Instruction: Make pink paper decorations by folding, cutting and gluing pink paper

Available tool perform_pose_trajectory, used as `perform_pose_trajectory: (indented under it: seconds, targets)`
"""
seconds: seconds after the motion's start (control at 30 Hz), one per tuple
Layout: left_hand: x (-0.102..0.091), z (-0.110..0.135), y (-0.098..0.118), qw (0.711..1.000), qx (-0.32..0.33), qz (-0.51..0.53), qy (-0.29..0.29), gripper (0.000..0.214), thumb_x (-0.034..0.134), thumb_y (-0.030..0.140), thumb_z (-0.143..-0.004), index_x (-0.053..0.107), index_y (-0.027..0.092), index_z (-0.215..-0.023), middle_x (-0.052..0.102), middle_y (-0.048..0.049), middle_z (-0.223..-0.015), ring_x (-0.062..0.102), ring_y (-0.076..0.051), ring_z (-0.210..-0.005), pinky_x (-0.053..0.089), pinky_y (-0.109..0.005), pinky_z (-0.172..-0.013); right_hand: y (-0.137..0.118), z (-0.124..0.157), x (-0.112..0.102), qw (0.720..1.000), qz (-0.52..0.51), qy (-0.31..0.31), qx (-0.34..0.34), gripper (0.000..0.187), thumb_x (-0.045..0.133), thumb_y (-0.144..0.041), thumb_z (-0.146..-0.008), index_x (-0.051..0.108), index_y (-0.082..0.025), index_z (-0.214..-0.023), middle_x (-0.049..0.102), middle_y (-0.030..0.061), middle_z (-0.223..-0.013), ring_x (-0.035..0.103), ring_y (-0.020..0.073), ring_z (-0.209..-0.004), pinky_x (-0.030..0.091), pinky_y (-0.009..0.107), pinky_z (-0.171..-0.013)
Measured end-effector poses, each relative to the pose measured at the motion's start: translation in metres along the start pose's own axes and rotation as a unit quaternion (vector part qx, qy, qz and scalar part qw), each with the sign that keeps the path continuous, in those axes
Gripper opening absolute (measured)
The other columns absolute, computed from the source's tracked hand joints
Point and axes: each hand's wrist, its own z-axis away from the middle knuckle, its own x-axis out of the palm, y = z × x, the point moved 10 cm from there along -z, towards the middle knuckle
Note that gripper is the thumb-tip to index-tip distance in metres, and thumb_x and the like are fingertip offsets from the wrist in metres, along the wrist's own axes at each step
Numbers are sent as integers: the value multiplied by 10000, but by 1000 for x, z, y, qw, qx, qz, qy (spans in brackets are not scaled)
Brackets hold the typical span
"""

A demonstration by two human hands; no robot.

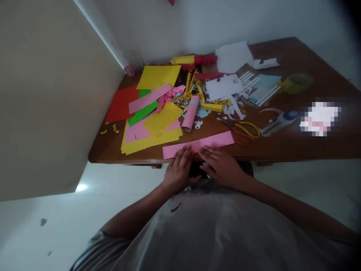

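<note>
A long pink paper strip [220, 139] lies flat along the front edge of the brown table. My left hand [180, 165] rests on its near edge, left of the middle, with the fingers stretched out. Right of the middle, my right hand [221, 163] lies on the strip too, its fingers flat and the thumb apart. Beyond the strip are a rolled pink paper tube [191, 114] with a pale blue band and a pair of googly eyes [199, 124]. Scissors [242, 130] with yellow and orange handles lie close to the strip's right end.
Coloured paper sheets [159, 77] and yellow paper [126, 146] cover the left side. Paper scraps [197, 94] are heaped in the middle. On the right are a blue-and-white tool [282, 120], a tape roll [297, 82] and a blurred-out item [320, 118]. A yellow-and-red paper figure [183, 60] lies by the wall.
</note>
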Motion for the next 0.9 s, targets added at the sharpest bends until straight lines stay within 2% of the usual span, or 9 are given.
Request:
perform_pose_trajectory:
  seconds: [0.1,0.2,0.3,0.37,0.47,0.53,0.67,0.8,0.9]
  targets:
    - [0,11,-9,998,15,-15,51,932,741,659,-992,516,66,-1675,566,-293,-1681,568,-405,-1569,452,-531,-1322,-14,-7,12,999,-17,-17,-43,616,508,-460,-1170,591,-89,-1655,591,205,-1684,559,339,-1595,476,555,-1325]
    - [6,12,-13,999,19,-31,30,1042,781,763,-921,492,163,-1721,541,-285,-1704,557,-450,-1571,384,-624,-1354,-11,-7,17,999,-22,-26,-40,633,508,-465,-1173,550,-100,-1689,545,182,-1728,519,329,-1627,468,548,-1335]
    - [7,9,-14,999,-14,-33,13,1111,798,834,-854,473,261,-1749,514,-253,-1733,561,-478,-1556,383,-651,-1344,1,-1,15,999,0,-27,-17,617,505,-435,-1177,537,-105,-1698,521,153,-1751,485,325,-1650,458,550,-1340]
    - [6,7,-10,999,-23,-23,22,1100,774,828,-882,469,227,-1751,529,-251,-1722,539,-475,-1576,396,-635,-1341,6,3,12,999,14,-27,-8,605,512,-420,-1175,539,-117,-1698,513,141,-1758,480,318,-1654,447,551,-1346]
    - [9,3,2,999,1,-2,34,1128,707,806,-951,415,69,-1753,541,-282,-1706,487,-444,-1626,402,-574,-1355,8,5,9,999,31,-26,-8,597,518,-429,-1173,553,-137,-1692,509,129,-1761,487,316,-1649,410,561,-1363]
    - [14,1,7,999,17,-4,28,1107,681,774,-985,387,37,-1757,541,-283,-1707,504,-422,-1618,405,-546,-1357,8,5,10,999,40,-25,-7,592,508,-436,-1177,558,-140,-1687,505,121,-1764,490,314,-1647,400,553,-1367]
    - [22,-5,2,999,-7,-36,-15,1044,719,764,-967,431,162,-1770,539,-251,-1721,553,-436,-1569,424,-557,-1331,9,6,11,999,36,-24,0,599,497,-418,-1181,512,-160,-1721,493,109,-1776,463,298,-1665,391,532,-1369]
    - [16,-8,-7,998,-40,-46,-35,1091,769,852,-863,477,299,-1756,529,-235,-1728,576,-468,-1528,476,-587,-1272,11,7,12,999,28,-25,8,657,532,-417,-1167,428,-175,-1769,465,106,-1799,424,301,-1687,382,546,-1374]
    - [11,-8,-8,998,-40,-33,-31,1114,791,856,-835,485,303,-1753,529,-228,-1728,562,-470,-1540,483,-586,-1272,10,8,12,999,24,-32,2,733,593,-467,-1140,400,-163,-1779,451,121,-1808,422,326,-1686,385,569,-1371]
